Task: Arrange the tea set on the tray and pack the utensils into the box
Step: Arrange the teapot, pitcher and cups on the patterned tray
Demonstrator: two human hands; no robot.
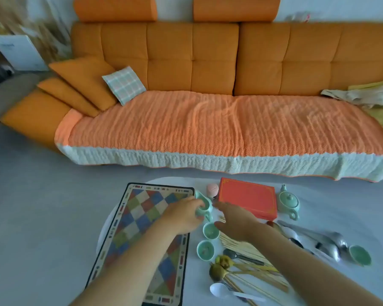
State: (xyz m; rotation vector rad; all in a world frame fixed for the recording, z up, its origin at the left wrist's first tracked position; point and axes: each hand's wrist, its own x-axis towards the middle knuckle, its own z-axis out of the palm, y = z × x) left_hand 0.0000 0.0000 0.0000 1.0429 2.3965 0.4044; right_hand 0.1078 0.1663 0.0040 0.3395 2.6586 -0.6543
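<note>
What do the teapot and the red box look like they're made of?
The teapot is likely glazed ceramic: pale green with a smooth sheen. The red box is probably matte cardboard: flat faces, crisp edges and a thin printed gold border.

Checkered multicolour tray, red box (gold-trimmed), mint teapot, orange sofa.

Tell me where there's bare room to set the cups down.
The tray is bare at its far end, left of the pitcher that the left hand holds, and at its near corner. Crowded right of it: cups, chopsticks, spoons, box.
</note>
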